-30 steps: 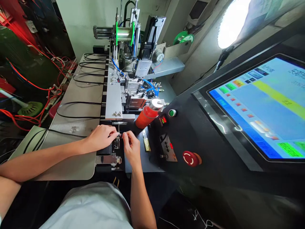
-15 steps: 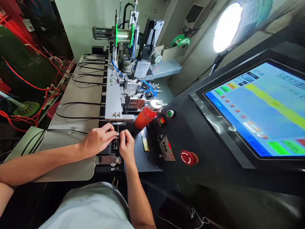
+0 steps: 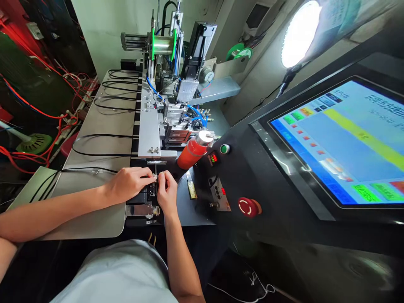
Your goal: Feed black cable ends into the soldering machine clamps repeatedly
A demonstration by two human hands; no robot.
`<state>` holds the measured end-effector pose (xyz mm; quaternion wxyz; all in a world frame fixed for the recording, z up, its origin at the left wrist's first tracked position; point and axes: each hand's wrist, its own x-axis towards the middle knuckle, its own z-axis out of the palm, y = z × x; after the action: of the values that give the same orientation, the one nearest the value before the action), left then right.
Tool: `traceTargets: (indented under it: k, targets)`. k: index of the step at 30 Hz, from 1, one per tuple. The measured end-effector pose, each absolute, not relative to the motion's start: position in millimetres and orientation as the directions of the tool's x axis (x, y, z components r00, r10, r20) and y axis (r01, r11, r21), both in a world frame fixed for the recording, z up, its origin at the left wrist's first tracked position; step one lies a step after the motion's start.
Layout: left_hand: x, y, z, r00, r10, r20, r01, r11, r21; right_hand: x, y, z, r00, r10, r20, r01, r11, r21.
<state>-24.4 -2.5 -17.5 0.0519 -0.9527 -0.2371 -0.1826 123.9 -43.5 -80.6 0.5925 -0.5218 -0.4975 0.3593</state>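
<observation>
My left hand (image 3: pixel 134 182) reaches over the plate's edge to the conveyor track, its fingers in a pinch. A black cable (image 3: pixel 91 169) runs across the metal plate (image 3: pixel 94 210) and passes behind this hand, apparently into the pinch. Just right of those fingertips, my right hand (image 3: pixel 167 191) is closed, thumb and forefinger pressed together. Whatever it grips is too small to make out. Under both hands lies a dark track fixture (image 3: pixel 152 189). Other looped black cables (image 3: pixel 104 135) lie farther up the plate, their ends at the track.
A red bottle (image 3: pixel 192 153) with a silver cap stands right of the track. Ahead rises an automatic machine with a green-flanged wire spool (image 3: pixel 163 45). At right are a red emergency stop button (image 3: pixel 249 207), a touch screen (image 3: pixel 344 143) and a bright lamp (image 3: pixel 299 35).
My left fingers have straightened slightly and drawn closer together at the fixture. The right hand keeps its pinch almost in place. The whole view has shifted slightly.
</observation>
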Motion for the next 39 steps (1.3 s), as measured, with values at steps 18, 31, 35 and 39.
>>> traceTargets:
  k: [18,31,35,39]
  targets:
    - [-31,-5,5,0.736,0.677,0.016,0.677,-0.736,-0.018,151,-63,-62,-0.038,0.914,0.403,0.783,0.278,-0.557]
    - [-28,-7,5,0.735,0.678,-0.016,0.676,-0.735,-0.056,163,-89,-40,0.179,0.766,0.618,0.812,0.240,-0.532]
    - [-30,-6,4,0.755,0.656,-0.003,0.655,-0.754,-0.059,174,-131,-17,0.332,0.704,0.628,0.726,0.234,-0.646]
    - [-28,-6,0,0.749,0.663,0.024,0.662,-0.745,-0.075,174,-158,-12,0.426,0.710,0.561,0.652,0.190,-0.734]
